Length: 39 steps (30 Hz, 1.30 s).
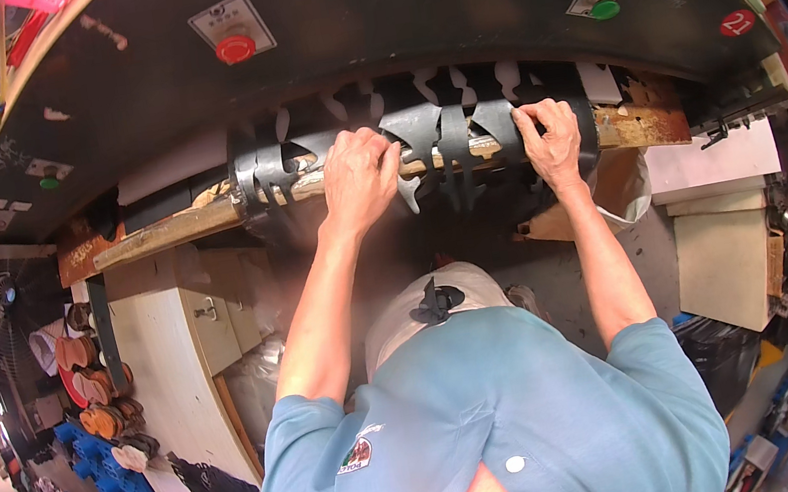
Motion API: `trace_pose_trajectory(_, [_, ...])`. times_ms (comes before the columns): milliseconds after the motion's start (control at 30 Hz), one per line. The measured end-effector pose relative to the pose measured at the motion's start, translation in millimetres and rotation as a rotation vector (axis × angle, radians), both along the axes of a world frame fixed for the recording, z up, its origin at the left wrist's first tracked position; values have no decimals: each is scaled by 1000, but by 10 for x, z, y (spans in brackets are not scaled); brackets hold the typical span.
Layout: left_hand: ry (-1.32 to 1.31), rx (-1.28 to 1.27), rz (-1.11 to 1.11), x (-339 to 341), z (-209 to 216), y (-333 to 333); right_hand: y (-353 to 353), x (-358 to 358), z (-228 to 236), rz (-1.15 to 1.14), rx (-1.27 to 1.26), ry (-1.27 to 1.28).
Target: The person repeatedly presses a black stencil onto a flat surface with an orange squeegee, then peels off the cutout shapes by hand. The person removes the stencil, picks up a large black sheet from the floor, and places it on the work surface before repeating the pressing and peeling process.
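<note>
A black sheet (412, 126) with shaped cut-outs hangs over the front edge of a wooden board, its narrow strips dangling below. My left hand (359, 178) is closed on the sheet's middle-left part, fingers curled and pointing away from me. A small pale-grey tongue of material (410, 193) hangs just beside its fingers. Toward the sheet's right side, my right hand (553, 141) pinches its edge between thumb and fingers. The sheet's far part disappears under a dark machine housing (421, 11).
On the housing are a red button (235, 48) and a green button (604, 8). The worn wooden board (170, 230) runs across in front of me. A pale cabinet (169, 368) stands at left, near blue plastic pieces (114, 477). Pale boxes (726, 260) stand at right.
</note>
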<state>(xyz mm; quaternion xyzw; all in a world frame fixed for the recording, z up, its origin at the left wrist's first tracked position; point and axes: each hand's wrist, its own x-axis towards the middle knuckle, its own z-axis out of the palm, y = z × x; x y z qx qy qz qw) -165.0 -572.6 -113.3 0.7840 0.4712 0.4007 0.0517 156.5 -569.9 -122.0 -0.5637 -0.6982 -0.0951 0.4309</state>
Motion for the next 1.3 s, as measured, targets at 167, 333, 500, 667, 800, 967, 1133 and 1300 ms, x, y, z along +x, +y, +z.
trace_pose_trajectory(167, [-48, -27, -28, -9, -43, -275, -300, -59, 91, 30, -121, 25])
trace_pose_trajectory(333, [-11, -127, -59, -47, -48, -833, -679, -279, 357, -41, -281, 287])
trace_pose_trajectory(500, [30, -374, -297, -276, 80, -1226, -430, -877, 471, 255, -377, 274])
trace_pose_trajectory(667, [-250, -394, -98, -653, 163, -1068, -356, -1698, 311, 186, -465, -83])
trace_pose_trajectory(800, [-173, -129, 70, -640, -26, -524, -451, -1966, 225, 83, -479, -172])
trace_pose_trajectory(967, [95, -64, 114, -386, -458, -427, -509, -1769, 69, 131, -494, -126])
trace_pose_trajectory(1133, [134, -102, 111, -457, -542, -403, -381, -1561, 153, 210, -631, 39])
trace_pose_trajectory(1300, [127, -130, 118, -501, -468, -240, -97, -1133, 569, 477, -937, 737])
